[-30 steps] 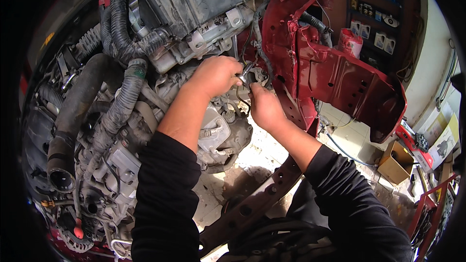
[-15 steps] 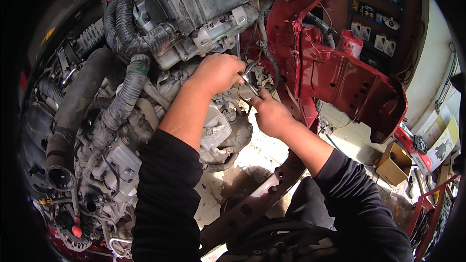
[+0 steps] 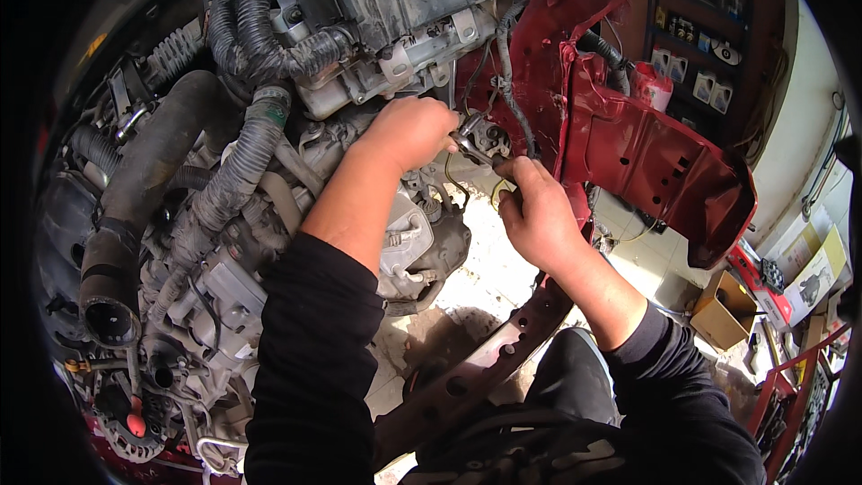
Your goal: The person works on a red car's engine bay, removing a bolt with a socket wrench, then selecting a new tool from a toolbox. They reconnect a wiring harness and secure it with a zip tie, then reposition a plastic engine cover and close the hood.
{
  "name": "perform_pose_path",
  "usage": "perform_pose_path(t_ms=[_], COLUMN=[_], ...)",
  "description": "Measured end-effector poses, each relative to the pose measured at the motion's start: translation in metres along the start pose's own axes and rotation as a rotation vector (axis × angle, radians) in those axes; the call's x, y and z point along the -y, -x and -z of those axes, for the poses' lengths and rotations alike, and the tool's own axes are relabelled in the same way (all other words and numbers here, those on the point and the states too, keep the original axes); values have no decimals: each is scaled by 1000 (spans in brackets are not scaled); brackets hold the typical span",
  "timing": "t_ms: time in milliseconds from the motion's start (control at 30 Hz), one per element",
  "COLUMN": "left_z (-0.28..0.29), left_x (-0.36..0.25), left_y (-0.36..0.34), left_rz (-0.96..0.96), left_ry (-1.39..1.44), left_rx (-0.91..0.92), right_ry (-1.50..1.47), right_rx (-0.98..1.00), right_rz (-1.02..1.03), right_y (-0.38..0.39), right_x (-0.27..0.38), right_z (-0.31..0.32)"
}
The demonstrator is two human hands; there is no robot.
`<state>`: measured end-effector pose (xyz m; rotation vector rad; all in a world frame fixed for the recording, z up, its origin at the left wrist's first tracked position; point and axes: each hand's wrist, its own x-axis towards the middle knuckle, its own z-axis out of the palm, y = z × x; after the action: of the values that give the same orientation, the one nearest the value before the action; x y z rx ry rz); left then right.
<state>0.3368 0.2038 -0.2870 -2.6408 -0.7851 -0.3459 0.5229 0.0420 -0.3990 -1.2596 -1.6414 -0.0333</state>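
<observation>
From my end, I have the right hand (image 3: 543, 220) gripping the wrench (image 3: 472, 151) by its handle. The left hand (image 3: 409, 133) is curled at the wrench's head end; I can't tell whether its fingers grip it. The wrench sits between both hands, in the gap between the engine (image 3: 224, 301) on my left and the red panel (image 3: 642, 148) on my right.

Shiny metal wrench (image 3: 473, 151), handheld, slanting down to the right
</observation>
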Motion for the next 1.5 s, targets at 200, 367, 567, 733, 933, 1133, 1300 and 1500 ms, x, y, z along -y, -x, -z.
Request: perform_pose_path(t_ms=[200,367,567,733,933,1133,1300,1500], left_z=[1,0,1,1,-4,-6,-8,-6], left_x=[0,0,-2,-1,3,4,4,5], left_y=[0,0,0,3,2,3,4,5], left_rz=[15,77,31,11,44,40,30,19], left_ry=[-10,41,13,32,3,-3,24,38], left_rx=[28,71,56,-15,38,22,10,-2], right_ry=[-512,-1122,-1028,-1002,-1416,-1416,-1210,-1385], right_rx=[379,244,185,178,266,178,206,174], right_rz=[-591,-469,-702,-773,-489,-776,-802,-407], right_y=[-8,-25,-6,13,-11,-1,2,-12], right_x=[-31,5,-8,-35,-13,-20,-27,-11], right_z=[-22,41,3,-45,12,-6,-22,22])
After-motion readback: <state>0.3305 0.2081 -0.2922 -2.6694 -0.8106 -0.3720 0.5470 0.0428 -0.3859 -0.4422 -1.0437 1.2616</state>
